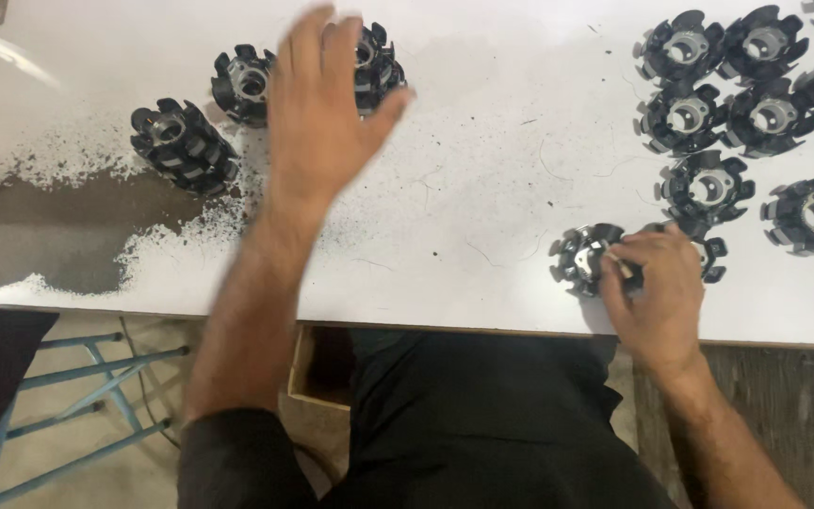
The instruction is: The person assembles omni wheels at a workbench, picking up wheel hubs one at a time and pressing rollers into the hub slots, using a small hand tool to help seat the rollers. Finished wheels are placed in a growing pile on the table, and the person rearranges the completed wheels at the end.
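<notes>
L hand (317, 113) is spread open, holding nothing, hovering over the far-left parts w/ its fingers covering one black toothed ring (374, 66). R hand (657, 292) is pinched on a ring (581, 259) near the table edge (445, 316), another half hidden under its knuckles. Judging by layout: three rings sit on the left, incl. two (242, 83) (184, 144) by a patch of dark grit (58, 231); a bigger cluster (737, 94) waits top right, so most looks undone.

Black toothed parts (706, 186), white table (482, 188)
</notes>
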A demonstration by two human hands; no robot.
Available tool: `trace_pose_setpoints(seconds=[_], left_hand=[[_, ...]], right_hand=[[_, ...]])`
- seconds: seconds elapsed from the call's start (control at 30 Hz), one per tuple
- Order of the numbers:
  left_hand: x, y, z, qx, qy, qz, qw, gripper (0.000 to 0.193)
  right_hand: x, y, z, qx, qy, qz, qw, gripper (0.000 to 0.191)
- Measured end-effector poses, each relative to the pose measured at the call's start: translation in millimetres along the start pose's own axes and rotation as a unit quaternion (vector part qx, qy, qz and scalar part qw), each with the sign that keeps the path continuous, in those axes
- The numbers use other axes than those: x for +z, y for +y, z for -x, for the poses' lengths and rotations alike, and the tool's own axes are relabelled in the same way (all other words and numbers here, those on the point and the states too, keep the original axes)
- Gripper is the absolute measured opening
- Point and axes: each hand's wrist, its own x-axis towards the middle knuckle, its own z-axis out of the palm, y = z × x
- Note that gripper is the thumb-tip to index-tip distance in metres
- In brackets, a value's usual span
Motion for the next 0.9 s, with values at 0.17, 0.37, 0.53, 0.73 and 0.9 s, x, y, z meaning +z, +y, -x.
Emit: trace_pose_setpoints(seconds=[0.17,0.37,0.53,0.73,0.9], left_hand=[[19.3,-34.5,-73.9,-0.159,-0.258,0.137,0.943,0.072],[-15.8,8.6,-49.2,0.060,-0.406,0.021,0.912,0.082],[-44.3,50.4,-11.2,-0.033,-0.350,-0.039,0.935,0.099],[-72.8,86.6,15.9,0.037,-0.251,-0.044,0.966,0.097],[-42.3,158.2,43.2,-0.087,-0.407,0.057,0.908,0.102]], right_hand=[[-16.6,32.4,-6.7,0.022,0.023,0.040,0.999,0.023],[-29.4,51.6,0.3,0.029,0.069,0.061,0.995,0.022],[-24.2,50.9,7.7,0.026,0.091,-0.020,0.995,0.020],[-33.1,35.5,14.1,0.024,0.081,-0.091,0.992,0.023],[-17.7,-0.2,20.8,0.025,0.106,-0.199,0.974,0.022]])
